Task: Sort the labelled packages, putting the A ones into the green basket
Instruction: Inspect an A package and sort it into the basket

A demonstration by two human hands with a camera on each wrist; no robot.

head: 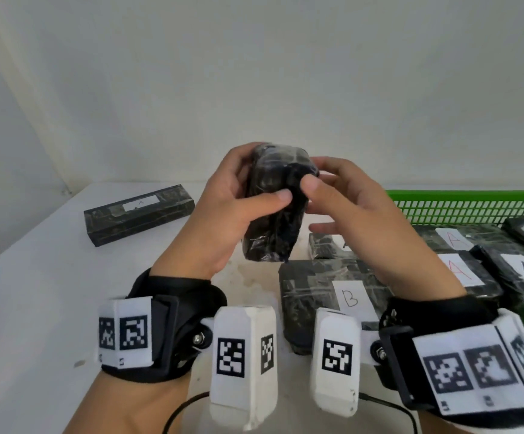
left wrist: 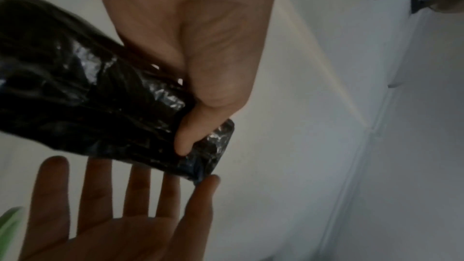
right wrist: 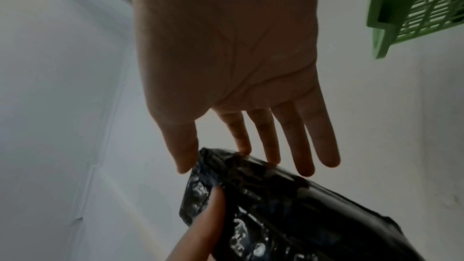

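Observation:
Above the table's middle I hold a black plastic-wrapped package upright; no label shows on it. My left hand grips it, thumb across the front and fingers curled behind. My right hand is beside it with straight fingers, thumb tip touching its upper end. The left wrist view shows the left hand on the package. In the right wrist view the right hand touches the package with thumb and index tips. The green basket at the right holds several packages marked A.
A flat package marked B lies on the white table under my right wrist, with a small black package behind it. At the back left lies a long package marked A. A wall stands close behind the table.

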